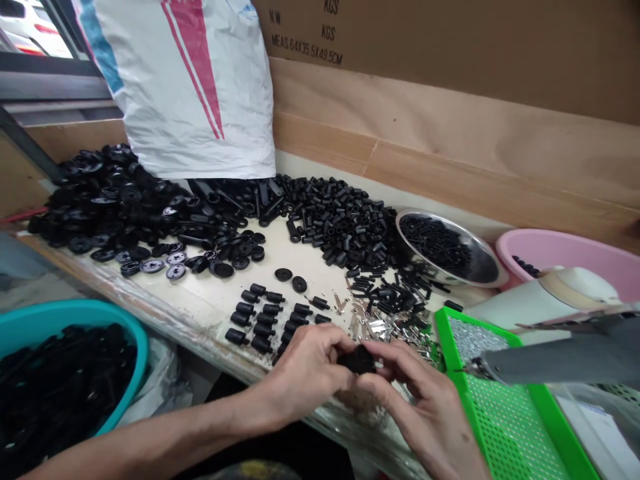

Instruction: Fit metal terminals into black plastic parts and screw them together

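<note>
My left hand (305, 373) and right hand (420, 407) meet just above the table edge, both pinching a small black plastic part (361, 360) between the fingertips. The grip is closed but light, all in the fingertips with nothing pressed into the palms, and the piece sits between my two hands, partly hidden by my fingers, so I can't make out its exact shape. Working close and low like this keeps the piece steady and my wrists relaxed.

Right in front of me are neat rows of black cylinders (260, 320), and just beside them lies a heap of small silver metal clips (375, 327). Farther back the worktop (210, 310) is crowded with black plastic discs (100, 213) and a spread of short black tubes (340, 223). A steel bowl (447, 247) holds more tubes, and a pink basin (570, 257) sits next to it. On my right there's a green perforated tray (505, 413), and down on my left a teal basin (65, 340) is full of black parts. A white woven sack (185, 87) leans against the cardboard (450, 40) along the back.
</note>
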`<state>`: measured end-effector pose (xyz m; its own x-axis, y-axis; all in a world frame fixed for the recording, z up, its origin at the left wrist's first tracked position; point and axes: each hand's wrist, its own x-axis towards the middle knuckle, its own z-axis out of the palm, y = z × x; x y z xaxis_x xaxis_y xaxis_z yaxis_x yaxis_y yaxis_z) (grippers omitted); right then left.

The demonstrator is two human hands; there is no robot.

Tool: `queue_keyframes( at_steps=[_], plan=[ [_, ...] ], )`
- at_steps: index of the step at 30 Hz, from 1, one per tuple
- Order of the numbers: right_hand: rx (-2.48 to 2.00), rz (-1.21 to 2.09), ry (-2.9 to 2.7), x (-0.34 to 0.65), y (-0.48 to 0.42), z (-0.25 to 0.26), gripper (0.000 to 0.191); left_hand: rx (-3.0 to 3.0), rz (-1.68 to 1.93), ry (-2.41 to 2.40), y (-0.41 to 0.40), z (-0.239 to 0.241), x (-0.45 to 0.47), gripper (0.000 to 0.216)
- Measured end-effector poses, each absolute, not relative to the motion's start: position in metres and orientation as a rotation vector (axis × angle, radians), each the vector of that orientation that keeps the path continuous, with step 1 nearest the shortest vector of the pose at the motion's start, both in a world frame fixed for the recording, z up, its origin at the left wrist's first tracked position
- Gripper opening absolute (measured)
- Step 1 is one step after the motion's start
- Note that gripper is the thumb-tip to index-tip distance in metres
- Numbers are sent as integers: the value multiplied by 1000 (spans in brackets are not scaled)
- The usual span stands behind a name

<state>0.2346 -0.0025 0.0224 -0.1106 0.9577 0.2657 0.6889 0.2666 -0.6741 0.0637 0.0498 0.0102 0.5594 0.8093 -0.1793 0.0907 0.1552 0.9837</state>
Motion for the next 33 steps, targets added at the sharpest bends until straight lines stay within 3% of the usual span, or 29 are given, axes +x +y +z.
queue_keyframes(
  at_steps=[5, 12, 15, 18, 23, 29, 33],
  plan=[
    [-1502, 516, -1923, 232, -4, 21, 24, 1332, 540, 807, 52, 6, 63, 21],
    [-1553, 487, -1827, 228, -2, 16, 25, 1552, 663, 949, 57, 13, 56, 15],
    [-1552, 502, -1847, 227, -2, 15, 24, 1398, 527, 791, 60, 14, 54, 20],
    [-1540, 512, -1844, 225, -2, 15, 24, 1279, 408, 647, 62, 11, 53, 11],
    [-1526, 532, -1811, 223, 0, 17, 24, 1257, 605, 809, 60, 5, 54, 21],
    [-1515, 522, -1821, 226, 2, 19, 25, 1115, 324, 566, 68, 20, 50, 24],
    [-1514, 567, -1787, 227, 1, 15, 25, 1267, 521, 819, 67, 16, 50, 18]
  ],
)
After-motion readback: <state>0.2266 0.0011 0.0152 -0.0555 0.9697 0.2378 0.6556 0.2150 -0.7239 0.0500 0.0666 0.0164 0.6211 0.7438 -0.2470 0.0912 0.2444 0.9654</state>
